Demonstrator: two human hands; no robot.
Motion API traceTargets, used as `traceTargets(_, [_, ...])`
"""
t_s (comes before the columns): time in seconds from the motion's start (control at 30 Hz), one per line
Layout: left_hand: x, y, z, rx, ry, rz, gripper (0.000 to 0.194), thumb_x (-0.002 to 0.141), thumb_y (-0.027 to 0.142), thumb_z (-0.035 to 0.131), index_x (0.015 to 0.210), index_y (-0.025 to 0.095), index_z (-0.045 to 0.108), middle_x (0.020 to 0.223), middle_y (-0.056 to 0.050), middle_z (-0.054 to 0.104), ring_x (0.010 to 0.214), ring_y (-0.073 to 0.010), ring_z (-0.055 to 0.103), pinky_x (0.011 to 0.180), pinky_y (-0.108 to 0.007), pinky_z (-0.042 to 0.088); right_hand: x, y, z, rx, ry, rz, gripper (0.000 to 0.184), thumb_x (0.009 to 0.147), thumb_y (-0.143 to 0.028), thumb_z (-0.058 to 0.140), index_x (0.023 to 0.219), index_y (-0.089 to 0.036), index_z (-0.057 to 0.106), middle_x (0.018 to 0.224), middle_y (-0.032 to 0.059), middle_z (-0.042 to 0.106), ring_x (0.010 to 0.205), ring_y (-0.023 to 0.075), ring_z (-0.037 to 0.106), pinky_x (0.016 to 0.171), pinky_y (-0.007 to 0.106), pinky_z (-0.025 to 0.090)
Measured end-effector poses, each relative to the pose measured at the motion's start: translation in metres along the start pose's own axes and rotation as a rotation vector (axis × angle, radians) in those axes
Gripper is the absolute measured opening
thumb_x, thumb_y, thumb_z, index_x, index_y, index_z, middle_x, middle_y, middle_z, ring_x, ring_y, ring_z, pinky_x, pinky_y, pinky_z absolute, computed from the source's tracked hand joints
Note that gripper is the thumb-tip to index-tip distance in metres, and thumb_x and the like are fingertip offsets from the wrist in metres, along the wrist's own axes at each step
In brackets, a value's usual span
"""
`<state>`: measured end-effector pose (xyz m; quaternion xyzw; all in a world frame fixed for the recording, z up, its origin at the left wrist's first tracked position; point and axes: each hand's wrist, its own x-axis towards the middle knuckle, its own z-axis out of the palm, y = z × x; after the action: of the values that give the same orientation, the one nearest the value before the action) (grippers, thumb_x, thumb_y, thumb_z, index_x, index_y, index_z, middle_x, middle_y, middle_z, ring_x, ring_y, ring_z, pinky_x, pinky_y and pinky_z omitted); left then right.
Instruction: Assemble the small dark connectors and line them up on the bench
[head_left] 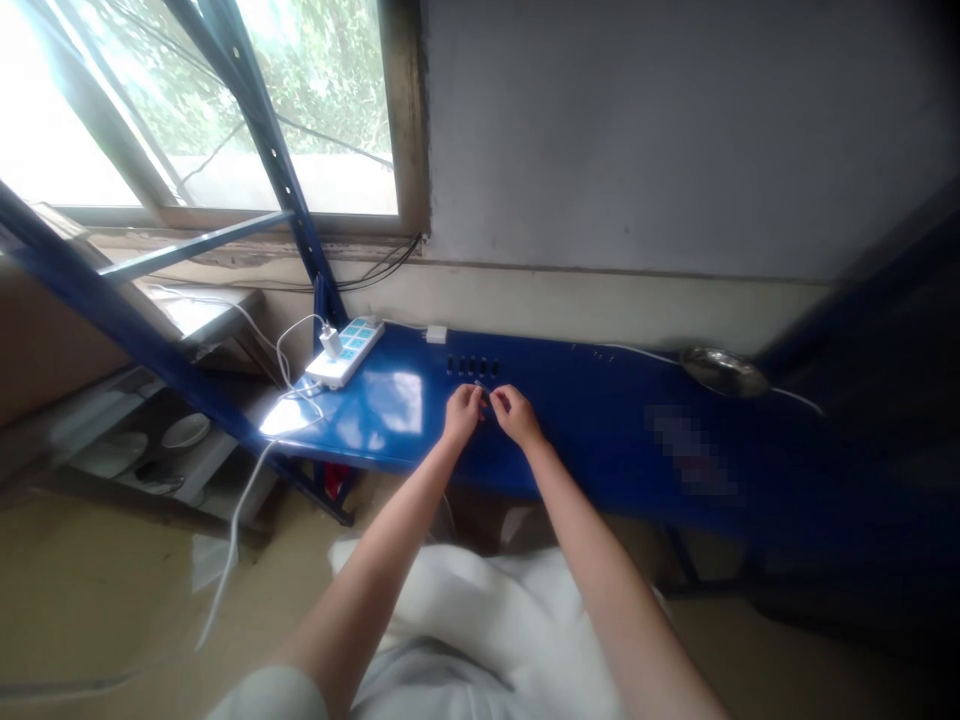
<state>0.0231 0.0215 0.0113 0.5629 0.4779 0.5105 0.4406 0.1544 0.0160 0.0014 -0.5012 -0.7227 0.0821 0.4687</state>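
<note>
Both my hands meet above the blue table (570,420), close to its middle. My left hand (464,408) has its fingers pinched on a small dark piece (484,396), too small to name. From the other side my right hand (513,412) closes its fingers at the same piece. Just beyond my fingertips, several small black pieces (472,366) stand in a row on the table. What kind of things they are is too small to tell.
A white power strip (346,352) with a plugged-in charger lies at the left, its cable hanging off the edge. Behind the row sits a white adapter (436,334). A shiny metal dish (724,372) and tiny bits (598,354) lie to the right. Blue rack posts (262,120) rise left.
</note>
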Motion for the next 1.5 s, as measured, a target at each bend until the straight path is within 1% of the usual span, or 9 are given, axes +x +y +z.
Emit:
traceTargets(0.27, [-0.0024, 0.0022, -0.0014, 0.013, 0.005, 0.054, 0.028, 0.082, 0.041, 0.046, 0.084, 0.016, 0.057, 0.064, 0.001, 0.054, 0.042, -0.0058, 0.047, 0.045, -0.019, 0.039, -0.0006, -0.0068, -0.0032, -0.049, -0.079, -0.023, 0.018, 0.083, -0.03, 0.039, 0.078, -0.02, 0.053, 0.077, 0.0049, 0.058, 0.069, 0.0156, 0.054, 0.064, 0.026, 0.042])
traceTargets(0.5, [-0.0027, 0.003, -0.0019, 0.031, 0.005, 0.061, 0.029, 0.083, 0.041, 0.045, 0.087, 0.015, 0.059, 0.067, 0.0, 0.056, 0.043, -0.0059, 0.047, 0.044, -0.018, 0.039, -0.0016, -0.007, -0.0032, -0.09, -0.101, -0.013, 0.019, 0.083, -0.031, 0.04, 0.075, -0.02, 0.053, 0.072, 0.0032, 0.058, 0.063, 0.0144, 0.051, 0.059, 0.024, 0.039])
traceTargets(0.67, [-0.0024, 0.0023, -0.0011, 0.003, 0.016, 0.063, 0.031, 0.084, 0.041, 0.044, 0.091, 0.015, 0.06, 0.079, -0.004, 0.061, 0.046, -0.0059, 0.048, 0.046, -0.019, 0.042, -0.0023, -0.0043, -0.0007, -0.095, -0.106, -0.018, 0.021, 0.085, -0.034, 0.04, 0.078, -0.02, 0.055, 0.074, 0.0036, 0.059, 0.064, 0.0147, 0.053, 0.059, 0.025, 0.04])
traceTargets(0.8, [-0.0016, 0.0014, -0.0007, -0.014, 0.027, 0.062, 0.027, 0.084, 0.036, 0.045, 0.092, 0.014, 0.06, 0.087, -0.007, 0.061, 0.05, -0.0063, 0.05, 0.049, -0.02, 0.044, -0.002, -0.005, -0.0006, -0.071, -0.112, -0.049, 0.021, 0.085, -0.033, 0.041, 0.082, -0.02, 0.057, 0.078, 0.0055, 0.06, 0.068, 0.0161, 0.055, 0.062, 0.026, 0.043])
traceTargets(0.93, [-0.0003, 0.0, -0.0006, -0.016, 0.02, 0.07, 0.021, 0.082, 0.031, 0.047, 0.088, 0.014, 0.059, 0.082, -0.005, 0.061, 0.056, -0.008, 0.052, 0.055, -0.021, 0.045, -0.0013, -0.0049, -0.0004, -0.045, -0.124, -0.068, 0.022, 0.085, -0.033, 0.041, 0.085, -0.02, 0.059, 0.08, 0.0061, 0.06, 0.071, 0.0168, 0.056, 0.065, 0.028, 0.045])
traceTargets(1.07, [0.0003, -0.001, -0.0006, 0.014, 0.036, 0.08, 0.018, 0.08, 0.03, 0.049, 0.082, 0.015, 0.058, 0.075, -0.003, 0.06, 0.061, -0.0093, 0.054, 0.061, -0.022, 0.045, -0.0013, -0.0005, 0.0021, -0.038, -0.104, -0.083, 0.021, 0.085, -0.032, 0.042, 0.086, -0.02, 0.059, 0.08, 0.0061, 0.059, 0.073, 0.0175, 0.056, 0.067, 0.029, 0.046])
traceTargets(1.2, [-0.0007, -0.0004, -0.0008, 0.022, 0.038, 0.058, 0.017, 0.078, 0.032, 0.052, 0.077, 0.015, 0.056, 0.07, -0.001, 0.057, 0.06, -0.0091, 0.054, 0.061, -0.021, 0.045, -0.0015, 0.0014, 0.0027, -0.029, -0.105, -0.084, 0.02, 0.085, -0.031, 0.042, 0.084, -0.02, 0.059, 0.08, 0.006, 0.059, 0.073, 0.0175, 0.056, 0.067, 0.029, 0.045])
traceTargets(1.37, [-0.0014, 0.0001, -0.0013, 0.033, 0.034, 0.059, 0.017, 0.076, 0.032, 0.054, 0.076, 0.015, 0.056, 0.069, 0.0, 0.057, 0.06, -0.0085, 0.053, 0.062, -0.021, 0.043, -0.0014, -0.0021, 0.0002, -0.035, -0.111, -0.082, 0.019, 0.085, -0.031, 0.043, 0.083, -0.02, 0.059, 0.077, 0.0055, 0.058, 0.07, 0.0169, 0.055, 0.064, 0.028, 0.044])
traceTargets(1.5, [-0.0011, 0.0008, -0.0015, 0.048, 0.04, 0.055, 0.017, 0.077, 0.032, 0.053, 0.077, 0.016, 0.056, 0.067, 0.0, 0.056, 0.059, -0.0087, 0.053, 0.062, -0.021, 0.043, -0.0008, -0.0019, 0.0006, -0.06, -0.067, -0.071, 0.02, 0.085, -0.032, 0.042, 0.082, -0.021, 0.058, 0.076, 0.0057, 0.058, 0.069, 0.0168, 0.055, 0.063, 0.028, 0.044])
